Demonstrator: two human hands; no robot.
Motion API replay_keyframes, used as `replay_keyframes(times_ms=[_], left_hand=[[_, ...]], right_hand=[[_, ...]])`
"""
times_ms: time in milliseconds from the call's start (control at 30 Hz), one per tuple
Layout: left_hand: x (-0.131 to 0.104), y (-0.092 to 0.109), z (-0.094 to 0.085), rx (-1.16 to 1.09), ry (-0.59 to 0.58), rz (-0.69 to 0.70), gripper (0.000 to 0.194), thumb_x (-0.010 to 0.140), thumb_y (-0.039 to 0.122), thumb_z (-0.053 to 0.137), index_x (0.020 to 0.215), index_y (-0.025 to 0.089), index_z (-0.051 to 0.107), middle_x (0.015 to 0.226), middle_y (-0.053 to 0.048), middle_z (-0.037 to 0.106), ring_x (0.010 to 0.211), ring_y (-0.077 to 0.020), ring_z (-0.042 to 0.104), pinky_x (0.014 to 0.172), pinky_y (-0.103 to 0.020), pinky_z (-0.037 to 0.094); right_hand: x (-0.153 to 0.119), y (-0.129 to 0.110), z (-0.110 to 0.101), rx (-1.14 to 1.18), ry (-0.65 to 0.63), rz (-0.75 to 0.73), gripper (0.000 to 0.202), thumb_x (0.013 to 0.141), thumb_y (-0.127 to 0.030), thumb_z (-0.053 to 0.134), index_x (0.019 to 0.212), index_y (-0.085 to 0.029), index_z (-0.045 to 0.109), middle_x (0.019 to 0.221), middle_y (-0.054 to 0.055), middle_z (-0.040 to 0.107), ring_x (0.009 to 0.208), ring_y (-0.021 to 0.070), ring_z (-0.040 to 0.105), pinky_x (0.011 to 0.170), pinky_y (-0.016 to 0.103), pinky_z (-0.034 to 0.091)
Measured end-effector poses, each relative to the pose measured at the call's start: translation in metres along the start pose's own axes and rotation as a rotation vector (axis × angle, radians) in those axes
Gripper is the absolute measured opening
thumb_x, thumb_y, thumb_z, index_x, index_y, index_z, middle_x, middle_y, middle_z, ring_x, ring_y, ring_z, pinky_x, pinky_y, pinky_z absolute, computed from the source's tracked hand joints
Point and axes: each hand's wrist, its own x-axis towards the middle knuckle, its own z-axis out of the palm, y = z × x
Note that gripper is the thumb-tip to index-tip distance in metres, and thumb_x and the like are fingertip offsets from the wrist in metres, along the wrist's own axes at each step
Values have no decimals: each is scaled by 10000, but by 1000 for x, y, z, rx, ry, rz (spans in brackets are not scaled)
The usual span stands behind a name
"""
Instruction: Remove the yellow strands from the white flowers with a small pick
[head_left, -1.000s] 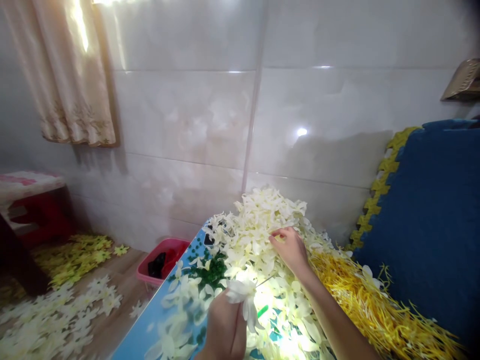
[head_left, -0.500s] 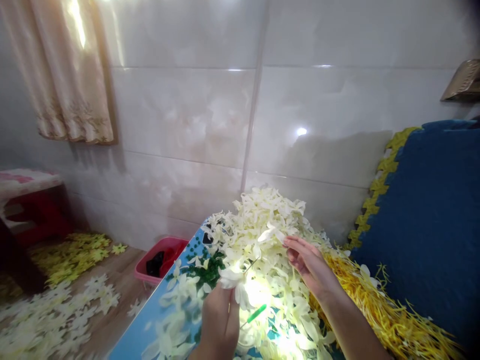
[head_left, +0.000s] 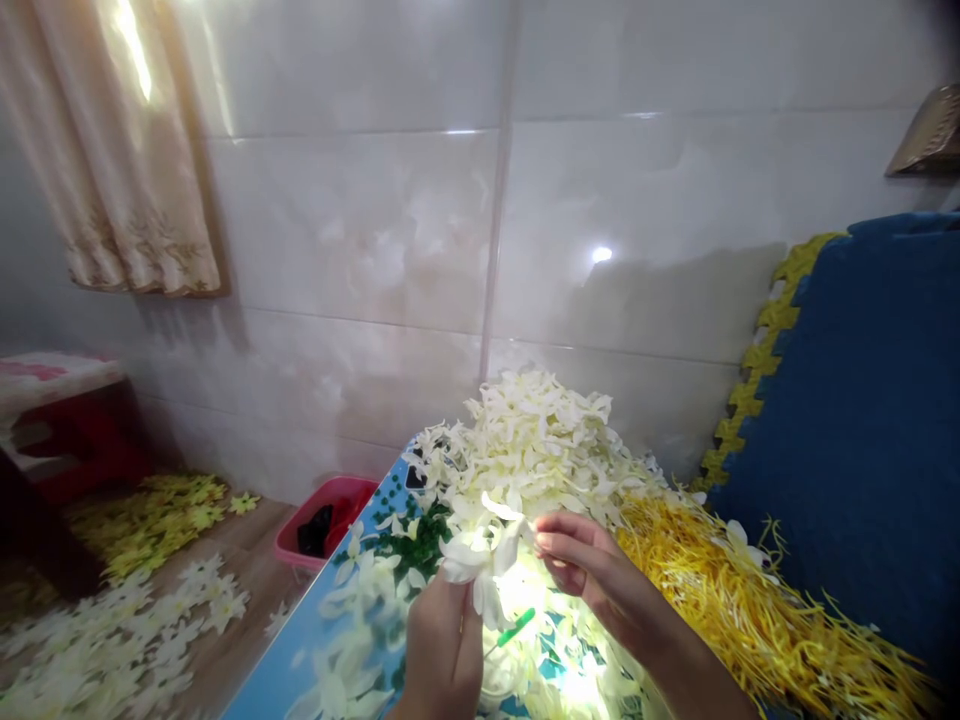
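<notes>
White and brightly lit, the lower flower (head_left: 461, 560) sits at the far end of the left hand (head_left: 444, 640), over the blue bench (head_left: 296, 628); that hand's fingers are closed round its base. Likely faults: a loose pinch could drop the upper blossom (head_left: 501, 508) into the white pile (head_left: 541, 425) on the far side, and a hasty push could crease either one or knock the lower flower loose. The upper blossom lies just left of the fingers of the right hand (head_left: 585, 560), which are drawn together on its edge. Both overlap between the hands, so whether they are joined cannot be told.
</notes>
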Motion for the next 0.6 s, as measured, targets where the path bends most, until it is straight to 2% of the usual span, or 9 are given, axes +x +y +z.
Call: replay_keyframes(times_ms=[100, 267, 433, 600], left_hand=[[0, 1, -1, -59, -8, -30, 232, 944, 258, 413, 899, 222, 638, 785, -50, 670, 725, -224, 624, 645, -329, 435], [-4, -2, -2, -91, -27, -78, 282, 961, 318, 431, 1015, 212, 686, 841, -79, 699, 803, -250, 663, 696, -354, 510], [-8, -7, -2, -86, -22, -21, 373, 950, 433, 427, 1049, 226, 722, 826, -106, 735, 902, -319, 696, 820, -439, 556], [-17, -9, -7, 5, 30, 1, 375, 943, 455, 448, 1052, 254, 746, 826, -99, 749, 866, -326, 715, 847, -455, 562]], right_hand=[[-1, -2, 2, -45, -48, 23, 213, 623, -282, 857, 741, -178, 714, 642, -25, 589, 537, 56, 371, 508, 196, 245], [-2, -3, 4, -102, -107, 50, 153, 666, -265, 818, 715, -180, 701, 656, -32, 565, 553, 61, 354, 528, 217, 229], [-5, 4, 7, -131, -132, 82, 122, 685, -242, 794, 781, -198, 733, 682, -25, 589, 567, 69, 388, 558, 227, 261], [-9, 7, 11, -198, -153, 70, 142, 689, -269, 771, 800, -191, 730, 658, -27, 580, 543, 72, 379, 536, 239, 247]])
